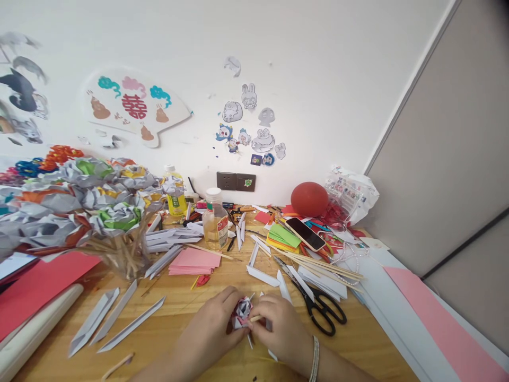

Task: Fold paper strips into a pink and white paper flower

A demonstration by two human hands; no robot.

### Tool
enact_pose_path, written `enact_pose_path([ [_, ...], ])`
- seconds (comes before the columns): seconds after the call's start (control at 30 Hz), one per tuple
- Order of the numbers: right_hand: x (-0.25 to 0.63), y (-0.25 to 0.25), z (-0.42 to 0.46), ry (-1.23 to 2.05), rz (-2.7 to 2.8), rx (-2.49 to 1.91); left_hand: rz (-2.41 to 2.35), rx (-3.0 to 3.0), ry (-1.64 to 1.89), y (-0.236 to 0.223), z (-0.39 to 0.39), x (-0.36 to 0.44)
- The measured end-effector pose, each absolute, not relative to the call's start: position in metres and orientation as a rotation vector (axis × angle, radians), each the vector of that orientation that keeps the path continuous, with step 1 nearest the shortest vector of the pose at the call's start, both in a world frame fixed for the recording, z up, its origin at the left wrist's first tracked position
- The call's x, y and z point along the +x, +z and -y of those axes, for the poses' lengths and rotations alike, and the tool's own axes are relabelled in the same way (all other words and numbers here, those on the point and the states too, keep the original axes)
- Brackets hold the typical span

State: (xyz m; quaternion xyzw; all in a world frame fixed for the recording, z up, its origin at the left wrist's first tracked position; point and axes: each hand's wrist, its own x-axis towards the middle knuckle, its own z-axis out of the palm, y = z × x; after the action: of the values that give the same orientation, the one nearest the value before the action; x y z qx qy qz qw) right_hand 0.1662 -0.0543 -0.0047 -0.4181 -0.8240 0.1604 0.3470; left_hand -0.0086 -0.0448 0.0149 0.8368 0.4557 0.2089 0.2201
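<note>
A small folded paper flower (241, 312), white with pink and dark parts, is held between my two hands near the front of the wooden table. My left hand (217, 318) curls around its left side, fingers and thumb closed on it. My right hand (278, 323) pinches at its right edge, and a thin wooden stick (256, 318) pokes out between those fingertips. How the stick meets the flower is hidden by the fingers. Folded white paper strips (284, 286) lie just beyond and under my right hand.
Black-handled scissors (322, 307) lie right of my right hand, near bamboo sticks (318, 262) and a phone (305, 233). Pink paper squares (194, 261), a glass bottle (215, 223) and a red balloon (309, 199) are farther back. Paper flowers (115, 217) crowd the left.
</note>
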Motion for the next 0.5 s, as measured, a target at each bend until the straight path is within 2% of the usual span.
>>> enact_pose_path([
  [0.5, 0.1691, -0.0062, 0.0583, 0.297, 2.288, -1.146, -1.273, 2.325, 0.562, 0.0152, 0.0461, -0.0080],
])
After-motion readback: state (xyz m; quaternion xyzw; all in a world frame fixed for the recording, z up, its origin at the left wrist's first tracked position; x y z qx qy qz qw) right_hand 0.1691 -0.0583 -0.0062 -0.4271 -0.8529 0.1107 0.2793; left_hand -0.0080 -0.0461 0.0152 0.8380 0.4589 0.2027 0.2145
